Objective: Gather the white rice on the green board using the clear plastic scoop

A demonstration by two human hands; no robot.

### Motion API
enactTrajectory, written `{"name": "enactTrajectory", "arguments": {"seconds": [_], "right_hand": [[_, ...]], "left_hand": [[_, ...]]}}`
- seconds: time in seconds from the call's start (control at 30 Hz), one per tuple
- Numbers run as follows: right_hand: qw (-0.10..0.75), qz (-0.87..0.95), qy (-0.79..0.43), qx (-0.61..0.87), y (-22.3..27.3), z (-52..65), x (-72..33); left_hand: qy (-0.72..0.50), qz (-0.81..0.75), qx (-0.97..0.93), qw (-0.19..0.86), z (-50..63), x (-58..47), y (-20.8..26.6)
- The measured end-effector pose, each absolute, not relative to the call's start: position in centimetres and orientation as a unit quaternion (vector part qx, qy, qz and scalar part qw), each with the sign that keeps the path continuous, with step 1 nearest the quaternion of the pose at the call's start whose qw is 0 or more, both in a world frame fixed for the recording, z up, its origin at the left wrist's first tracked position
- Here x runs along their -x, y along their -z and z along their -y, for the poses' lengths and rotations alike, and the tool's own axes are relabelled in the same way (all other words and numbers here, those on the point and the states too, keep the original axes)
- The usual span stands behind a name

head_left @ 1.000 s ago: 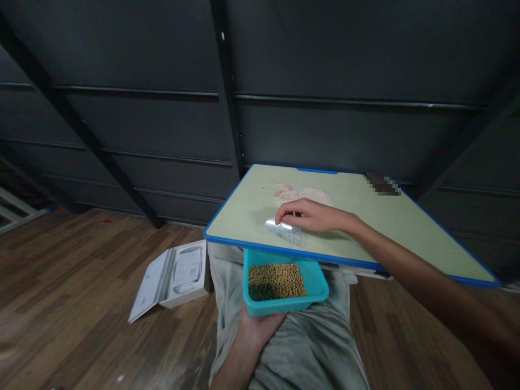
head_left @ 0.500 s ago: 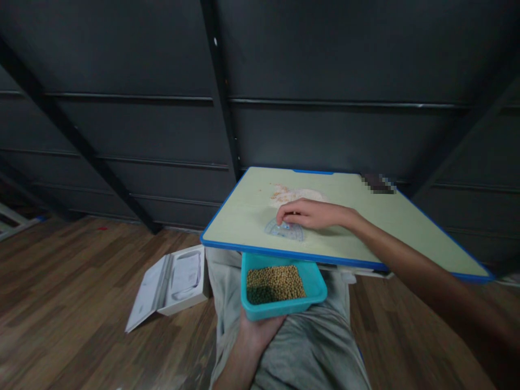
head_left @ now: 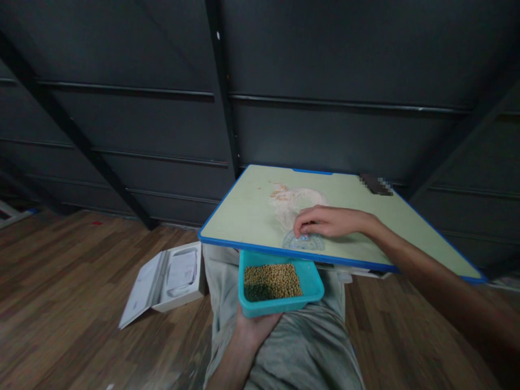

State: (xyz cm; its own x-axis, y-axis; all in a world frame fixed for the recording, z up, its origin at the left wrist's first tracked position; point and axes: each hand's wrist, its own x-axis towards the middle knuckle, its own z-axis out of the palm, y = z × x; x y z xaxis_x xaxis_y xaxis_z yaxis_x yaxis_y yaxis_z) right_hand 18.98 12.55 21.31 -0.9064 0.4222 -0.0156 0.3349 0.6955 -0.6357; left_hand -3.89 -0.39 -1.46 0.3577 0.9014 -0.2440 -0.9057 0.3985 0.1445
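Note:
My right hand is over the pale yellow tabletop, its fingers pinched on a clear protractor that lies flat near the front edge. Just behind the protractor spreads a patch of whitish powder or fine grains, with some orange-brown bits at its left end. Below the table edge, my left hand grips a turquoise plastic tub from underneath, over my lap. Many small round tan beans lie in the tub, and most of the left fingers are hidden beneath it.
An open white box with papers in it sits on the wooden floor to the left. A dark, pixelated object lies at the table's back right corner. Behind the table stands a dark panelled wall.
My right hand has slid the protractor right and toward the front edge, uncovering more of the powdery patch. My left hand and the tub stay nearly in place.

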Motion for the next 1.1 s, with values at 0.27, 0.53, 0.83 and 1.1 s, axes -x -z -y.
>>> {"name": "enactTrajectory", "arguments": {"seconds": [0.27,0.53,0.83,1.1], "right_hand": [[0.093,0.922,-0.306,0.217,-21.3,-14.7,-18.5],[0.289,0.868,-0.204,0.349,-22.3,-16.6,-20.2],[0.326,0.849,-0.087,0.406,-19.8,-18.2,-19.9],[0.341,0.832,-0.054,0.434,-18.2,-18.7,-19.5]], "left_hand": [[-0.543,-0.147,0.005,0.827,0.7,3.9,1.6],[-0.533,-0.125,-0.023,0.836,1.3,3.3,2.0],[-0.466,-0.173,-0.025,0.867,1.1,2.1,2.3],[-0.491,-0.174,-0.052,0.852,0.7,1.7,2.2]]}}
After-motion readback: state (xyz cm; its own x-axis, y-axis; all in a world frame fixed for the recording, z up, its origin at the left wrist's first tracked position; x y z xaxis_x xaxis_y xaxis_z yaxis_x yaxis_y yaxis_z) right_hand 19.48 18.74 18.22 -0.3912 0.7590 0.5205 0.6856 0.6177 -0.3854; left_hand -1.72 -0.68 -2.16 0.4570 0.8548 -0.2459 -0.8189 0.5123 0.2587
